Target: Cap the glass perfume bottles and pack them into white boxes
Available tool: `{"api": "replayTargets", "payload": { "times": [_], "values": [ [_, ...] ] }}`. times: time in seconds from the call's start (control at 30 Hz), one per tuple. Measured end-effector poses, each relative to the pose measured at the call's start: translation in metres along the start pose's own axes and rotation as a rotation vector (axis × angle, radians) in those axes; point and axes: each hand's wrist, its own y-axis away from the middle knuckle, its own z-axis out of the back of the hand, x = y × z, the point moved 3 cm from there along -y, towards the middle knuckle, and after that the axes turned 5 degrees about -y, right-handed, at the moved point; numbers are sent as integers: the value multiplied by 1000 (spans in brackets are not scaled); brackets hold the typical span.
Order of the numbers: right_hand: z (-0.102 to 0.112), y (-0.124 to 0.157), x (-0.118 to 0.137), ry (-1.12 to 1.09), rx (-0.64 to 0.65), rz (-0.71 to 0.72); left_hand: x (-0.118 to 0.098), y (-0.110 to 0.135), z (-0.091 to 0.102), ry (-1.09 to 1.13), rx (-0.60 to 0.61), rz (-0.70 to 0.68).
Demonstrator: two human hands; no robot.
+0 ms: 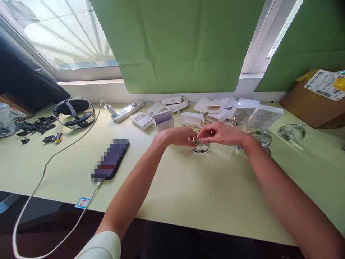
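two hands (179, 136) (221, 133) on one glass bottle (201, 148)

Table (188, 194), front to back:
- Ctr: small bottle (201, 148) on table; left hand (178, 136) & right hand (221, 133) meet at its top, fingers pinched on it.
- L of ctr: phone (111, 159) flat on table, cable (40, 183) plugged in at near end, running off front edge. Sticker (82, 202) at front edge, just below phone.
- Far L: headset (72, 112); loose small parts (37, 126) & screwdriver (58, 136) before it.
- Back, by wall: power strip (126, 110), R of headset; cluster of boxes (215, 108) behind hands.
- R: two more bottles (292, 132) on table, carton (312, 104) behind them at back R corner.
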Motion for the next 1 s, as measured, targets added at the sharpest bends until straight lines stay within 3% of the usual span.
{"api": "replayTargets", "payload": {
  "times": [0.23, 0.4, 0.57, 1.0],
  "values": [
    [14, 10, -6, 23, 42, -72, -1, 18, 14, 86, -62, 59],
    [7, 9, -15, 153, 109, -201, -6, 11, 12, 138, -136, -8],
    [-7, 0, -18, 212, 188, -179, -11, -1, 3, 67, -167, -41],
    [-7, 0, -18, 221, 196, -195, -11, -6, 1, 52, -131, -13]
  ]
}}
